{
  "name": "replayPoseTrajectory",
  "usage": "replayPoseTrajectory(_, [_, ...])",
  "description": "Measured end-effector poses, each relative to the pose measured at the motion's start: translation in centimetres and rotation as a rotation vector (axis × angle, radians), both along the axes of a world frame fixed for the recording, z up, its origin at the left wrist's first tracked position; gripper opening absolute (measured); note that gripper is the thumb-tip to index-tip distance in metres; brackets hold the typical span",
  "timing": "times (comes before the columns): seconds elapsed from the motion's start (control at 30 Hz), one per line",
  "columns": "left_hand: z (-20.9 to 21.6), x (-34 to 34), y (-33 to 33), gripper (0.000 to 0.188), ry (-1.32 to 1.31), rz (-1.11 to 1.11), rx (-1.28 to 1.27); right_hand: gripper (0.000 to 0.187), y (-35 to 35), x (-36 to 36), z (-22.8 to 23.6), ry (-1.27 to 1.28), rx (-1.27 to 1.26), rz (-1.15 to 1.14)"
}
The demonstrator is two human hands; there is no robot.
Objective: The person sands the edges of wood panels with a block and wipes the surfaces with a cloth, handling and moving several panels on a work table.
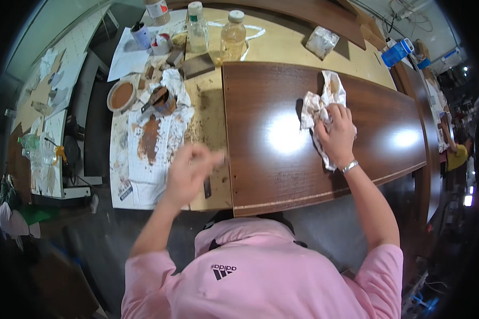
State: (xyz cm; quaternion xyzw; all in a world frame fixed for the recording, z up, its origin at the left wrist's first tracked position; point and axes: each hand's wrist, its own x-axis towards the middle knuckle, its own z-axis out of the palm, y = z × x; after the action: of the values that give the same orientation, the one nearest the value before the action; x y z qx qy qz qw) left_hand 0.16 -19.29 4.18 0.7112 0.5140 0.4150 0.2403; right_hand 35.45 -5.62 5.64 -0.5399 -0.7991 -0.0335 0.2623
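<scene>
A dark brown, glossy wooden panel (271,159) lies in front of me. On its right half my right hand (337,132) presses down on a crumpled white rag (332,87) with brown stains, fingers bent over it. A small dark piece (299,106) shows at the rag's left edge. My left hand (191,171) is in the air by the panel's left edge, over the worktable, smeared by motion. Whether it holds anything cannot be made out. Left of it, a white cloth (159,178) carries a patch of brown paste (149,139).
At the left stand a tub of brown paste (122,95) and a smeared cup (165,101). Two clear bottles (233,37) and a dark block (198,66) are beyond them. Behind the panel sit a whitish block (322,42) and a blue bottle (397,53). A person (456,157) is far right.
</scene>
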Motion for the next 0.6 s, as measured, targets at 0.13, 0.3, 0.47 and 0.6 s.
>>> replayPoseTrajectory(0.13, [-0.2, 0.7, 3.9, 0.043, 0.02, 0.032, 0.064, 0.029, 0.6, -0.3, -0.3, 0.019, 0.029, 0.011])
replayPoseTrajectory(0.3, [-1.0, 1.5, -9.3, 0.05, -0.01, -0.212, 0.0, 0.029, 0.5, 0.1, -1.1, 0.003, 0.046, -0.005])
replayPoseTrajectory(0.47, [1.2, 1.4, -10.2, 0.043, 0.008, -0.071, 0.049, 0.036, 0.3, 0.3, -0.5, 0.024, 0.105, -0.042])
replayPoseTrajectory(0.6, [1.9, 0.8, -8.8, 0.037, -0.053, 0.047, 0.16, 0.058, -4.5, -6.1, -1.2, -0.089, -0.045, 0.294])
